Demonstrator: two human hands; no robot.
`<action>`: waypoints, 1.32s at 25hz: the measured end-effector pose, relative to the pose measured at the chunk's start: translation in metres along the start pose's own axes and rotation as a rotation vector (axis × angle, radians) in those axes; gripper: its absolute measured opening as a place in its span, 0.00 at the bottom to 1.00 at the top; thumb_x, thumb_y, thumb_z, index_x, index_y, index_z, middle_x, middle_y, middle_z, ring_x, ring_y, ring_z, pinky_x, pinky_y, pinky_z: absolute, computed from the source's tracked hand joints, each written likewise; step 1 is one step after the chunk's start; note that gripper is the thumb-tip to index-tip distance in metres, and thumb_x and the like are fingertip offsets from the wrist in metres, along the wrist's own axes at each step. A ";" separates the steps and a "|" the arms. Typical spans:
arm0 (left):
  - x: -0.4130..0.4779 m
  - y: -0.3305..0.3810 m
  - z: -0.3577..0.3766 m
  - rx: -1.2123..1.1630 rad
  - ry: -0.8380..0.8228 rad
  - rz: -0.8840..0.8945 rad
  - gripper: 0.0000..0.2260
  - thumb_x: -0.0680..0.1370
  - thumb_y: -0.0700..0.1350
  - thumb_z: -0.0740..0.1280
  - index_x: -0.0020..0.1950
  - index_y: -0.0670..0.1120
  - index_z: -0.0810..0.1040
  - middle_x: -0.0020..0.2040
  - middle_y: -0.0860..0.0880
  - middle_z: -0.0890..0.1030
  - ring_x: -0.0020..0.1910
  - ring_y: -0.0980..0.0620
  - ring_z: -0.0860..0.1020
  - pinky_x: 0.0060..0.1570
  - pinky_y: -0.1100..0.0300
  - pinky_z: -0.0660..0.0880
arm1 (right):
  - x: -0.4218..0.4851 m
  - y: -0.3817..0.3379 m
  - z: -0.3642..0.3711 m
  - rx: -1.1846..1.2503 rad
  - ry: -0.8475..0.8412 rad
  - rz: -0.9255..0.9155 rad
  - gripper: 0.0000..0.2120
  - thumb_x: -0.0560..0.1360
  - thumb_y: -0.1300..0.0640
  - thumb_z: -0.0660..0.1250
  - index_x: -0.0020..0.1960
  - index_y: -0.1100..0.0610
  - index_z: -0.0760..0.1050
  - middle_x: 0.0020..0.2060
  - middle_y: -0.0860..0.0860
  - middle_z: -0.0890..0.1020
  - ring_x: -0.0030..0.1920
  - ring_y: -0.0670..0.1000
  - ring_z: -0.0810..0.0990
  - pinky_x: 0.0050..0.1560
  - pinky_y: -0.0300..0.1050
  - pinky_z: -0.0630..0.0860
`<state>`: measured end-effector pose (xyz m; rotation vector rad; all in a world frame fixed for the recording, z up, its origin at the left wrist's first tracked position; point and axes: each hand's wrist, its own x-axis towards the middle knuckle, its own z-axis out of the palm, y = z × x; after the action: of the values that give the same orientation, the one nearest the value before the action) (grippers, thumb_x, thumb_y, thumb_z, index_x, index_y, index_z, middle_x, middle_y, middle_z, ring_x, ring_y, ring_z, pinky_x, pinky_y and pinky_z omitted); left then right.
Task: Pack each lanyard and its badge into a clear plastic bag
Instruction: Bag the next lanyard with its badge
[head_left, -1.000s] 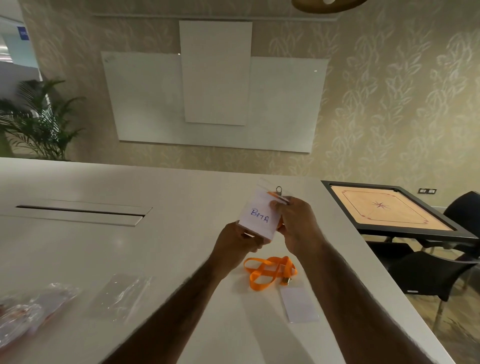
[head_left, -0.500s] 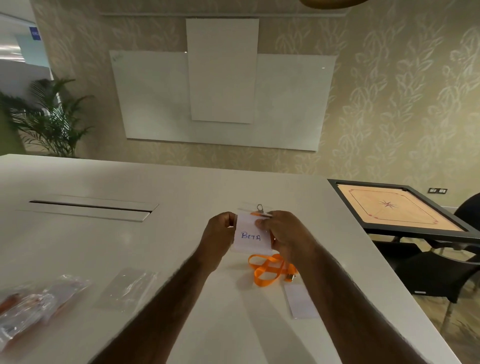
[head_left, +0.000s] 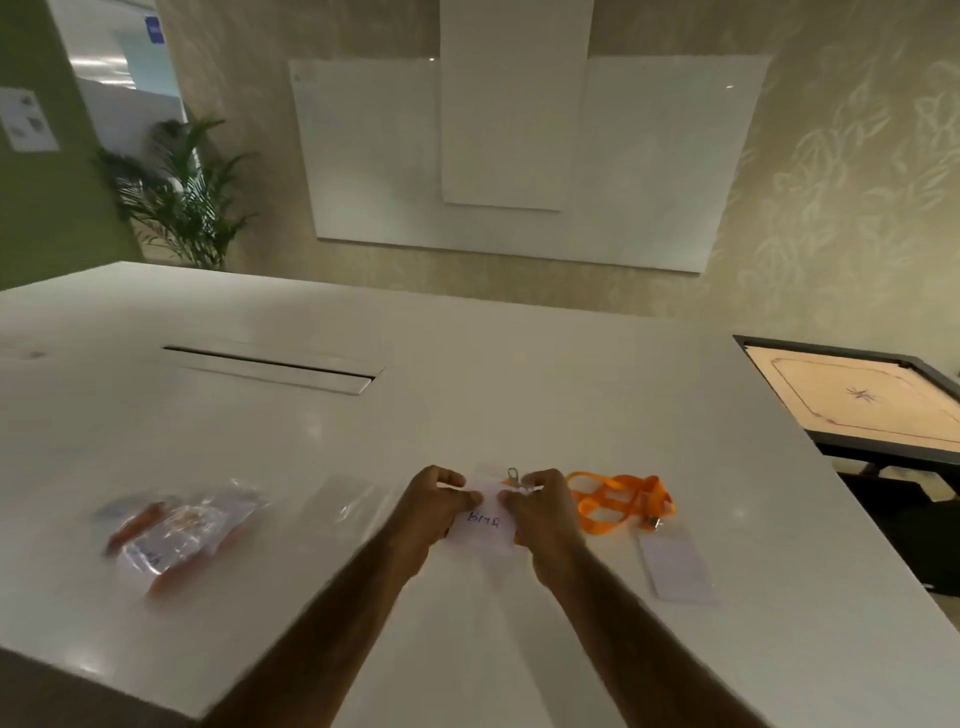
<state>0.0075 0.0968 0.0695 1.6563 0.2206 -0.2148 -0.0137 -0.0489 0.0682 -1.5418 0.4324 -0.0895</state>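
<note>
Presently both hands are close together, low over the near middle of the white table. The left hand pinches the upper left edge of a white badge. The right hand pinches its upper right edge, fingers curled onto the card. The badge bears short blue handwriting (too blurred to read with certainty), and a small metal clip stands up from its top between the two hands. A faint glossy film shows around the card; whether that is a bag cannot be told.

Just right of the right hand an orange lanyard lies bunched in loops on the table, unheld. Near it, toward the table's right edge, a second badge lies flat. Left of the left hand lies an empty clear bag. Farther left is a pile of filled bags with orange showing through the plastic (picture smeared here).

Noted beyond: a cable slot in the tabletop, a carrom board at right, whiteboards on the wall and a potted plant.
</note>
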 end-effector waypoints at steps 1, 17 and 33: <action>0.001 -0.008 -0.006 0.035 0.032 -0.008 0.12 0.74 0.40 0.75 0.52 0.44 0.75 0.50 0.40 0.84 0.43 0.45 0.82 0.41 0.53 0.77 | -0.002 0.011 0.011 -0.003 0.023 0.021 0.10 0.75 0.66 0.66 0.51 0.55 0.70 0.50 0.59 0.79 0.43 0.56 0.80 0.34 0.48 0.79; -0.002 -0.055 -0.067 0.832 0.033 0.294 0.13 0.80 0.54 0.65 0.58 0.47 0.76 0.58 0.46 0.75 0.58 0.46 0.75 0.55 0.53 0.75 | -0.025 0.037 0.076 -0.624 0.159 0.026 0.26 0.74 0.56 0.68 0.71 0.56 0.71 0.65 0.56 0.76 0.64 0.57 0.77 0.62 0.49 0.76; 0.054 -0.078 -0.132 1.156 0.021 0.193 0.39 0.81 0.67 0.49 0.82 0.43 0.44 0.83 0.44 0.40 0.81 0.43 0.39 0.79 0.45 0.39 | -0.002 0.001 0.101 -0.839 0.219 -0.179 0.14 0.79 0.52 0.62 0.62 0.53 0.78 0.61 0.53 0.76 0.62 0.56 0.74 0.63 0.53 0.70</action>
<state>0.0394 0.2364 -0.0070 2.8084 -0.0879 -0.1839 0.0174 0.0474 0.0646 -2.4107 0.5387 -0.2390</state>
